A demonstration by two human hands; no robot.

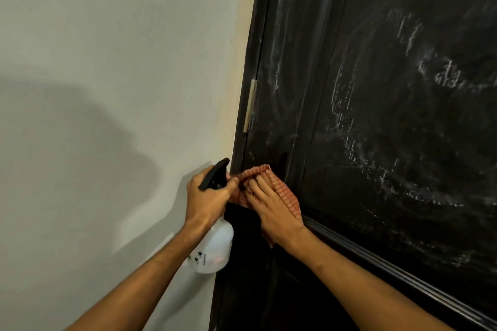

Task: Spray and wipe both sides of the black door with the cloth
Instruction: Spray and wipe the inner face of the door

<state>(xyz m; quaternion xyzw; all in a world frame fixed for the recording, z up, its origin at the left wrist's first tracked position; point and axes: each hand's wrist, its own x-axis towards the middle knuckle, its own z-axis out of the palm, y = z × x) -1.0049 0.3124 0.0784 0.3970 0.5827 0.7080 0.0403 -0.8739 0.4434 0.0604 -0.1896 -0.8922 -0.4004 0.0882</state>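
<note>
**Head view: cloth on door edge, bottle in left hand**

Head view only, looking down and forward along both forearms.

- Left hand (205,197): fingers wrapped round the neck of a spray bottle (212,247), just below its black trigger head (215,176). The white, translucent bottle body hangs below the wrist, in front of the wall (107,62). The nozzle points up and right toward the door frame. The thumb tip touches the cloth.
- Right hand (271,208): flat, fingers straight and close together, pressing a red-orange checked cloth (289,197) against the black door (403,88). The cloth is bunched above the fingertips and trails down under the palm, with a bit showing below the wrist.
- Cloth position: on the door's left stile, near the frame edge, just above a horizontal moulding strip (403,274) that runs down to the right.
- Door surface: pale streaks and smears across the panel, heaviest centre and right.
- A pale hinge plate (250,105) sits in the gap between door and frame, above the hands.
- A dark shadow falls on the wall to the left.
</note>
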